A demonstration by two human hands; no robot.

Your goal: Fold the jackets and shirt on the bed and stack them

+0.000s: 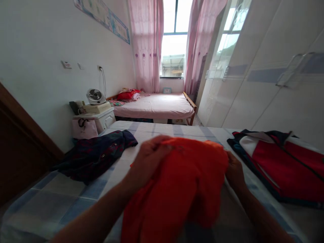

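An orange-red garment [182, 182] hangs between my two hands above the bed, its lower part drooping toward me; motion blurs its shape, so I cannot tell what kind of garment it is. My left hand [149, 158] grips its upper left edge, fingers closed on the cloth. At the upper right edge, my right hand [234, 170] is closed on the fabric, its fingertips partly hidden behind it. A dark patterned shirt with buttons [98, 153] lies to the left. On the right rests a folded red, white and navy jacket [286, 162] on a stack of clothing.
Beneath the clothes is a bed with a blue-and-white checked sheet [73, 199]. Beyond it stand a second bed [162, 106] with a pink sheet and a white bedside cabinet [105, 119] carrying a small fan [95, 96]. White wardrobes [268, 98] line the right side.
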